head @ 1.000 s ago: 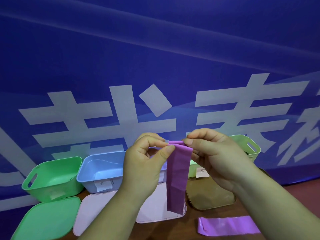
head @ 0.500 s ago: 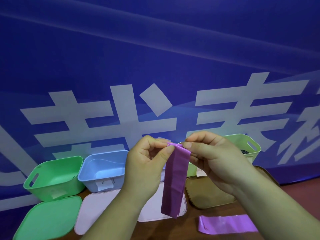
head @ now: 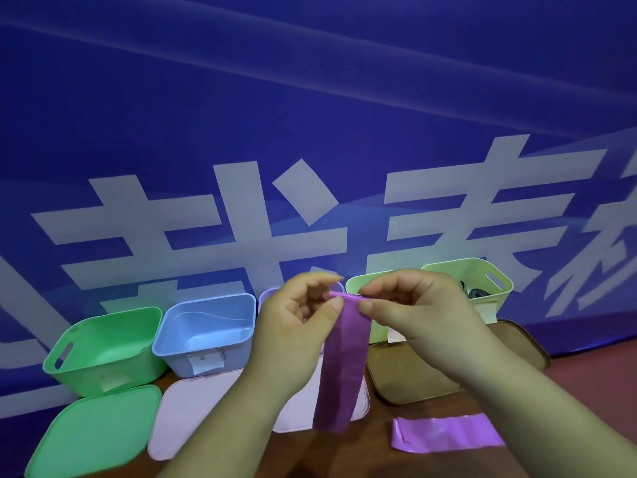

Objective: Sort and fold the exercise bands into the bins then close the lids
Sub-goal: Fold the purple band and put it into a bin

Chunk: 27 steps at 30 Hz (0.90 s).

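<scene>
1. Left hand: raised above the desk, fingers curled, thumb and fingertips pinching the left corner of the top edge of a purple band.
2. Right hand: level with the left, thumb and forefinger pinching the right corner of the same top edge.
3. Purple band: held between both hands in mid-scene, hanging straight down as a flat doubled strip. Its lower end hangs in front of a pink lid.
4. Second purple band: lying flat on the desk, near right, below the right forearm, apart from the lids.
5. Green bin: far left, open, slot handle in its left wall.
6. Blue bin: just right of the green bin, open, with a white label on its near wall.
7. Lilac bin: behind the left hand, mostly hidden.
8. Light green bin: behind the two hands, partly hidden.
9. Pale yellow bin: far right, open, with dark items inside that are too small to identify.
10. Green lid: flat on the desk, near the green bin.
11. Two pink lids: flat, side by side, near the blue and lilac bins.
12. Two brown lids: flat, right of the pink ones.
13. Desk: dark brown wood.
14. Blue banner: backdrop with large white characters, behind the bins.
</scene>
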Tool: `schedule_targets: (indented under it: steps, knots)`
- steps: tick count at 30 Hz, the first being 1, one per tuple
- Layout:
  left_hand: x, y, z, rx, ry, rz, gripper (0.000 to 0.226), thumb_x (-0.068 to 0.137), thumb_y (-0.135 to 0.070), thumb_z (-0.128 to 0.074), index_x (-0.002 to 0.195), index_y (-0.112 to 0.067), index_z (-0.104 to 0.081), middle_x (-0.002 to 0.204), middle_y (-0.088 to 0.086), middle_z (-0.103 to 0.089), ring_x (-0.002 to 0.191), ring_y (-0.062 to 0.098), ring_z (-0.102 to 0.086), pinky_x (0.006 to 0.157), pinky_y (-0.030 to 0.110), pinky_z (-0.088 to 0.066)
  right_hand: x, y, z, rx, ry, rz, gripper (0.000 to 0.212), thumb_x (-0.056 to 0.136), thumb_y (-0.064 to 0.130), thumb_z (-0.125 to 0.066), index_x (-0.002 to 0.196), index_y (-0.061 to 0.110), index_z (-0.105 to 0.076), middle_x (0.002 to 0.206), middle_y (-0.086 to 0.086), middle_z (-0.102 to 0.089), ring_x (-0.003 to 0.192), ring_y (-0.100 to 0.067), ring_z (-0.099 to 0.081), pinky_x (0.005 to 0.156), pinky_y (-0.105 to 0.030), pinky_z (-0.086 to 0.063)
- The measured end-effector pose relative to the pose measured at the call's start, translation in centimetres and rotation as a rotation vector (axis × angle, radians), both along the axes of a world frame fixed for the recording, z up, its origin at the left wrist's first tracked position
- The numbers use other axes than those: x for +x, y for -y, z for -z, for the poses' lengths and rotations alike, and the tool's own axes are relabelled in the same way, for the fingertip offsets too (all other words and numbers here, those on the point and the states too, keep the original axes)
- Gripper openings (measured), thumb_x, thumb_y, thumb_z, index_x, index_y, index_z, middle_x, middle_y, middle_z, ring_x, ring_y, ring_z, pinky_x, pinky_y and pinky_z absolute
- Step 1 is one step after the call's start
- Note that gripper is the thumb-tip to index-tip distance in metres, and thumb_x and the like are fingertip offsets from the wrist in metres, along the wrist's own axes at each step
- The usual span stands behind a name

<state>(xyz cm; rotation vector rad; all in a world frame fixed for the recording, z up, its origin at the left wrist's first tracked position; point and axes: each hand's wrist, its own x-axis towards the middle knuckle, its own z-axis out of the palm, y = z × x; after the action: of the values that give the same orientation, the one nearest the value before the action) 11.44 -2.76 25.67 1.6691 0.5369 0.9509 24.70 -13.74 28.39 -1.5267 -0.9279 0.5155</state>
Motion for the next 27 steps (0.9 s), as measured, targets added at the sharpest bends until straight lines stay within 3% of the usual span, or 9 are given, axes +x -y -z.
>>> schedule_targets:
  steps: [5,10,12,18,23,27]
  knots:
    - [0.4,-0.4,2.1,-0.013,-0.095,0.020,0.015,0.088,-0.005,-0.072,0.087,-0.020,-0.075,0.082,-0.010,-0.073,0.078,0.006,-0.069,0.068,0.015,-0.054,1.0,0.0,2.4,-0.049,0.016,-0.042,0.010,0.078,0.004,-0.079,0.078,0.014,-0.078,0.073,-0.001,-0.075,0.064,-0.006,-0.066,0.061,-0.016,-0.051]
    - [1.5,-0.1,5.0,-0.065,-0.162,0.031,0.021,0.087,-0.003,-0.073,0.086,-0.024,-0.077,0.082,-0.013,-0.075,0.075,-0.001,-0.067,0.070,0.012,-0.051,3.4,0.8,6.0,-0.115,-0.009,-0.060,0.009,0.078,0.004,-0.079,0.080,0.012,-0.078,0.074,-0.002,-0.075,0.068,-0.006,-0.067,0.066,-0.015,-0.050]
    - [1.9,0.0,6.6,-0.077,-0.218,0.027,0.021,0.086,-0.005,-0.074,0.084,-0.026,-0.078,0.083,-0.016,-0.075,0.077,-0.002,-0.067,0.072,0.010,-0.050,4.8,1.4,8.0,-0.161,-0.032,-0.030,0.008,0.077,0.006,-0.080,0.080,0.013,-0.078,0.076,-0.007,-0.075,0.069,-0.011,-0.065,0.069,-0.022,-0.050]
    - [3.8,0.2,11.3,-0.161,-0.354,-0.002,0.023,0.086,-0.005,-0.073,0.080,-0.027,-0.078,0.083,-0.017,-0.076,0.079,-0.002,-0.069,0.075,0.010,-0.049,9.6,3.7,15.4,-0.390,-0.083,0.068,0.007,0.080,0.012,-0.079,0.084,0.017,-0.077,0.077,-0.007,-0.075,0.069,-0.012,-0.066,0.069,-0.026,-0.052]
    - [6.1,0.6,14.1,-0.168,-0.428,-0.023,0.020,0.086,-0.005,-0.073,0.082,-0.024,-0.078,0.081,-0.018,-0.075,0.076,-0.003,-0.067,0.072,0.006,-0.047,14.2,6.7,21.4,-0.573,-0.162,0.184,0.006,0.081,0.009,-0.076,0.084,0.014,-0.075,0.078,-0.004,-0.076,0.071,-0.014,-0.071,0.063,-0.021,-0.054]
    - [8.9,1.3,15.7,-0.221,-0.448,-0.014,0.020,0.087,-0.005,-0.073,0.082,-0.024,-0.077,0.078,-0.013,-0.075,0.072,-0.001,-0.066,0.068,0.010,-0.049,18.4,9.6,26.3,-0.765,-0.051,0.313,0.006,0.078,0.015,-0.076,0.073,0.017,-0.075,0.072,-0.001,-0.073,0.074,-0.023,-0.068,0.070,-0.036,-0.052]
